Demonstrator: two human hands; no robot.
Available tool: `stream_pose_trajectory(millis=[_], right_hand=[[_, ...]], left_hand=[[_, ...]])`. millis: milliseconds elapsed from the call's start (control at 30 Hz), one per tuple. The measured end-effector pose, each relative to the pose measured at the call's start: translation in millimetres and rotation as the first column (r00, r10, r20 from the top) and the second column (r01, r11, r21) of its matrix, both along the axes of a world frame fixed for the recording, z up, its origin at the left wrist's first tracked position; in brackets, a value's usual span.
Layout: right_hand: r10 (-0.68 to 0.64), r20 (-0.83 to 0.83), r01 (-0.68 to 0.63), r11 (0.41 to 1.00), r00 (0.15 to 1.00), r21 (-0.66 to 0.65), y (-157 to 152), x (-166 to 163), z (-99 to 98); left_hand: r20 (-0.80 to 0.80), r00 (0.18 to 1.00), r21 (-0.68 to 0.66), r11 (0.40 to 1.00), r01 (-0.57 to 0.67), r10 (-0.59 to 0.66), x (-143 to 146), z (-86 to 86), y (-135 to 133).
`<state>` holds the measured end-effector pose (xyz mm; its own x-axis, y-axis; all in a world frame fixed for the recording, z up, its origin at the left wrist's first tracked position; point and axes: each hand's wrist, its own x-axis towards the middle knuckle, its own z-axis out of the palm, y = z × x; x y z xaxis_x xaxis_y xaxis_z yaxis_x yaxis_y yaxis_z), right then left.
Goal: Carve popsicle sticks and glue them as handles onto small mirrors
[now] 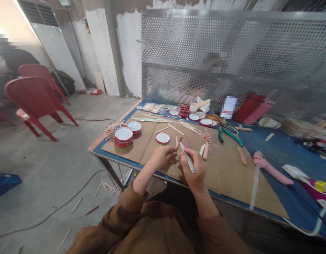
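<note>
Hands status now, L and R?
Left hand: closed, holding a thin wooden stick between fingertips.
Right hand: closed around a white pen-like tool.

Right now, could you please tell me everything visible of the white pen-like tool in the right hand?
The white pen-like tool is a slim tube, seemingly plastic, narrowing toward its tip. The right hand grips it between thumb and fingers, partly hiding it. It slants, tip pointing away from the person, beside the wooden strip in the left hand; whether they touch is unclear.
</note>
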<state>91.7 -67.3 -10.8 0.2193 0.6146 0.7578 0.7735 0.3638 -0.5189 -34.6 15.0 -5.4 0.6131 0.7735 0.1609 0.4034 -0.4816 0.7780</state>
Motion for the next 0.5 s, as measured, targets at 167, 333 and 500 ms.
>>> stream_pose_trajectory(millis=[167, 333, 500], right_hand=[[-0.024, -0.027, 0.024, 1.000, 0.999, -0.011, -0.6, 0.9, -3.0], [-0.032, -0.038, 0.031, 0.999, 0.999, -0.026, -0.8, 1.9, -4.9], [-0.008, -0.032, 0.007, 1.000, 0.999, -0.017, -0.1, 1.0, -2.5]], left_hand=[[0.030, 1.000, 0.013, 1.000, 0.002, -0.003, -0.1, -2.0, 0.7], [-0.002, 1.000, 0.009, 1.000, -0.014, 0.014, -0.5, 1.1, 0.2], [0.024, 1.000, 0.005, 1.000, -0.004, 0.004, 0.2, -1.7, 1.4]])
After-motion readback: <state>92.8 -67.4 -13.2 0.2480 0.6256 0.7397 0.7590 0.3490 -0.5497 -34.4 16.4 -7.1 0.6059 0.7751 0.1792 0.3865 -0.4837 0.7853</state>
